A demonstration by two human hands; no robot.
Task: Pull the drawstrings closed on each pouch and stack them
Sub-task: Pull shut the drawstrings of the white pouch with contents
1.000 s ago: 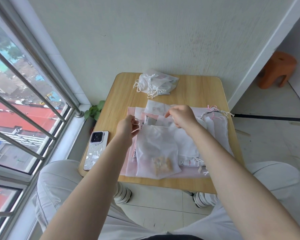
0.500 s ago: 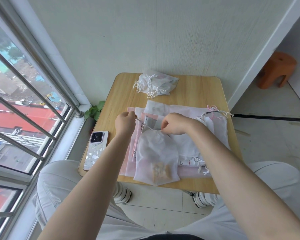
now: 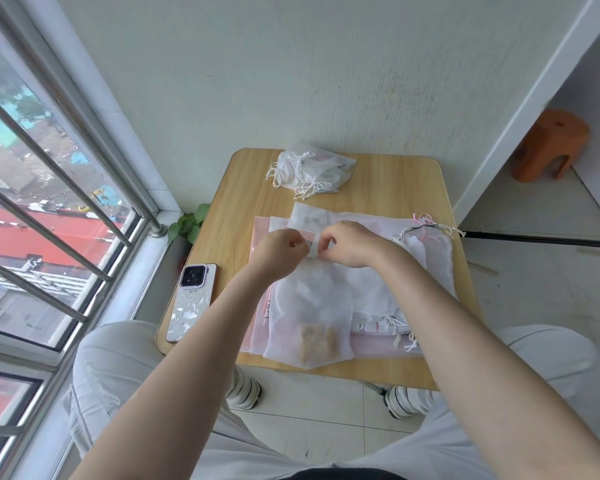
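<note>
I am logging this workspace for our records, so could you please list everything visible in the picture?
Square wooden table: one, light tan, against the wall.
Sheer white drawstring pouch holding tan contents: one, front centre, neck held by both hands.
Heap of tied white pouches: one, table's far edge.
Flat white and pink pouches: several, spread under the hands.
Patterned white phone: one, table's left edge.
Green plant: one, by the window.
Orange stool: one, far right.
Left hand, right hand: fingers pinching the pouch neck.

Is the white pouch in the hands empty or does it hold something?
Not empty: a tan block shows through the white pouch near its bottom.
</note>
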